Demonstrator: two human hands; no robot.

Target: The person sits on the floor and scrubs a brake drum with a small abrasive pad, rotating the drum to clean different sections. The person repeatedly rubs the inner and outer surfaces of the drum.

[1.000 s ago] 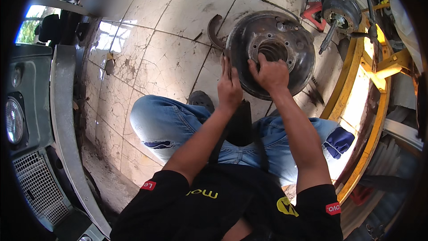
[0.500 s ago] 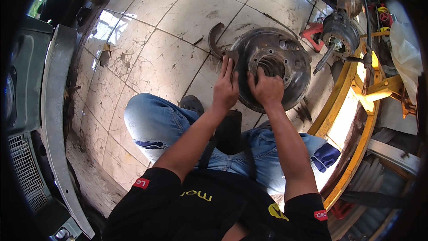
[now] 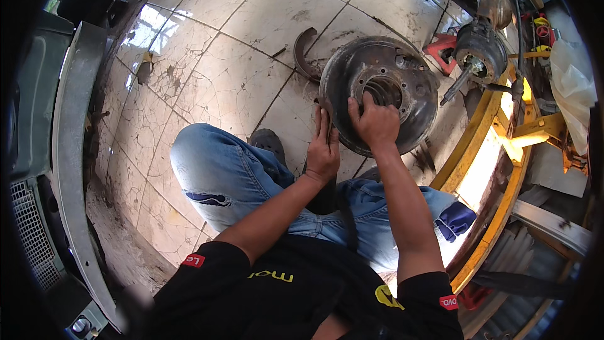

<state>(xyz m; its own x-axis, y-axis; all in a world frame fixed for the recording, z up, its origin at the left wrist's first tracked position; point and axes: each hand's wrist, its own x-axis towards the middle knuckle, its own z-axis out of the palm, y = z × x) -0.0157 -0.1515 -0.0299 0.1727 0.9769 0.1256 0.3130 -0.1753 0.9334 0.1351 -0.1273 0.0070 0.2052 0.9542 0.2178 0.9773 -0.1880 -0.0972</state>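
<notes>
Black, round, dished metal plate (image 3: 418,107) with a ring of small bolt holes, head view: we have it ahead of the person, right of centre, over the cracked cream tiled floor (image 3: 207,75). Right hand (image 3: 375,126) sits at the lower left edge of the plate's big central opening (image 3: 385,92), thumb and index finger pointing up, other fingers curled; we can't tell how tightly it grips. Left hand (image 3: 323,154) is at the plate's lower left rim, fingers nearly straight and side by side; we can't tell if they clamp anything. Hands apart, both close to the plate. Just beyond the upper left rim we see a rusty brown, crescent-shaped metal piece (image 3: 301,50) on the tiles; contact with the plate unclear. Upper right: a dark, greasy axle assembly (image 3: 481,50) with a shaft pointing down-left, a red metal stand (image 3: 440,53) beside it. Right side: a curved yellow metal frame (image 3: 475,141), a translucent plastic sheet (image 3: 572,82) beyond. Left edge: a grey-green vehicle front (image 3: 31,101) and a pale grey metal bumper (image 3: 72,151). We also log faded blue torn jeans (image 3: 220,164), a dark shoe (image 3: 269,143) and a black short-sleeved shirt (image 3: 302,296).
</notes>
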